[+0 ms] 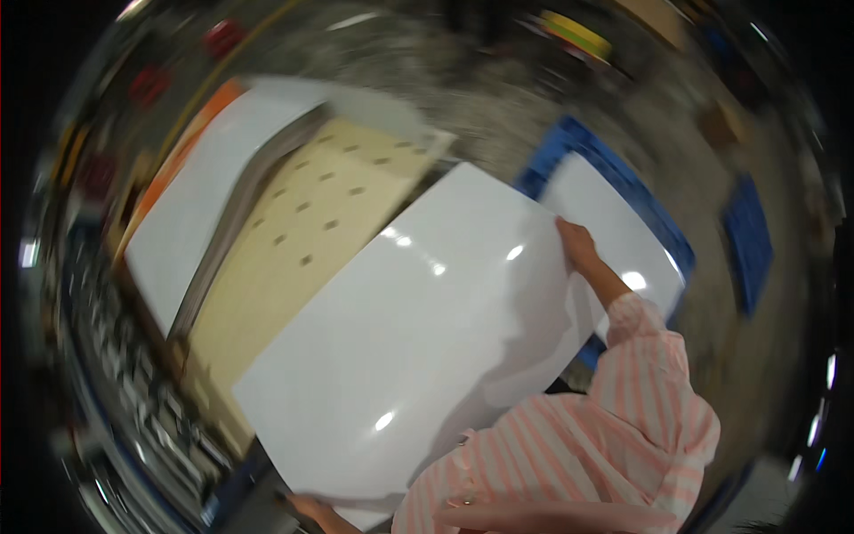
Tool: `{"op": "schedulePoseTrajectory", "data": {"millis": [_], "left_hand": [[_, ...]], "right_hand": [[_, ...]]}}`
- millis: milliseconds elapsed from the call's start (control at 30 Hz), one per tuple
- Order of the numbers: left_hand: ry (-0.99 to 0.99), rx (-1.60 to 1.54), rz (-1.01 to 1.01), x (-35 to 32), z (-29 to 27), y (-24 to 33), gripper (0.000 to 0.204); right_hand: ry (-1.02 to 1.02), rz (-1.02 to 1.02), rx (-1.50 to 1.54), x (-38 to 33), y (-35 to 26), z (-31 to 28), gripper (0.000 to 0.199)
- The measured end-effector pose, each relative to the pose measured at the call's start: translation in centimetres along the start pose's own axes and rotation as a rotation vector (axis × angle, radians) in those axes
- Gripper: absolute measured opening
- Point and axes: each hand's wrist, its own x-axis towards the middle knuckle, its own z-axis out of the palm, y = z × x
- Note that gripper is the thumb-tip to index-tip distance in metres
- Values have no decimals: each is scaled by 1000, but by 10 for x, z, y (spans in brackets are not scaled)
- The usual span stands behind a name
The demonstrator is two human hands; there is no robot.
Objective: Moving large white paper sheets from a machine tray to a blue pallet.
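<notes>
Our right hand (578, 244) is gripping a glossy white sheet (391, 325); we cannot tell whether our left hand (313, 510) is gripping. Ideally, we're supporting opposite edges evenly.

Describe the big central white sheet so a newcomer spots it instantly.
Start at the spotted cream board, left of centre. The large white sheet partly hides its right side. Unlike its white neighbours, it has the right hand on its edge.
</notes>
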Motion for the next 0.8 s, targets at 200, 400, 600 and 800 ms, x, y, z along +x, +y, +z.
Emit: {"op": "schedulePoseTrajectory", "data": {"millis": [200, 400, 600, 800], "left_hand": [[-230, 275, 256, -92, 58, 65, 55], [-486, 409, 539, -173, 142, 85, 54], [-749, 366, 495, -273, 287, 64, 58], [-950, 304, 474, -422, 440, 4, 48]], "right_hand": [[195, 222, 243, -103, 103, -119, 50], [484, 484, 426, -169, 267, -170, 49], [673, 770, 527, -245, 430, -222, 47], [993, 680, 858, -242, 496, -290, 37]]}}
